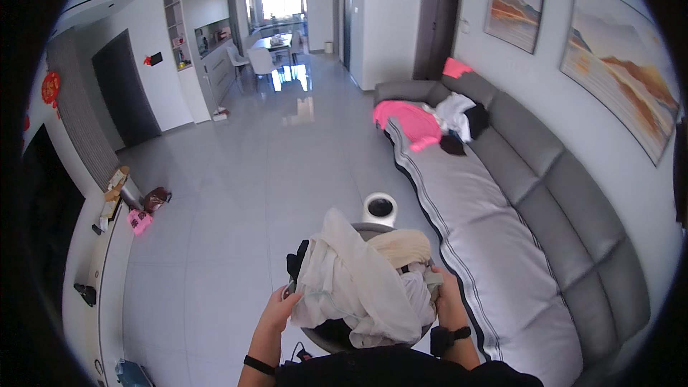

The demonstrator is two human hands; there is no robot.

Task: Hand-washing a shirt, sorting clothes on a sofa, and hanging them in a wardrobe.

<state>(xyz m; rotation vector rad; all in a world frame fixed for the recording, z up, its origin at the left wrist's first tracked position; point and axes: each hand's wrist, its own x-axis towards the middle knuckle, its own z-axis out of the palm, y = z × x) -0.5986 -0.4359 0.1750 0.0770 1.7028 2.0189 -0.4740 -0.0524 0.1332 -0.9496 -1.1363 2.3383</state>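
A round grey laundry basin is held up in front of my body, heaped with clothes. On top lies a crumpled white garment that hangs over the near rim, with a cream knitted piece behind it at the right. Dark cloth pokes out at the left side. My left hand grips the basin's left edge. On the opposite edge my right hand holds on, its fingers partly hidden by the basin and clothes.
A long grey sofa runs along the right, with a pink garment and white and black clothes at its far end. A white round-topped appliance stands just beyond the basin. Bags sit beside the low cabinet at left.
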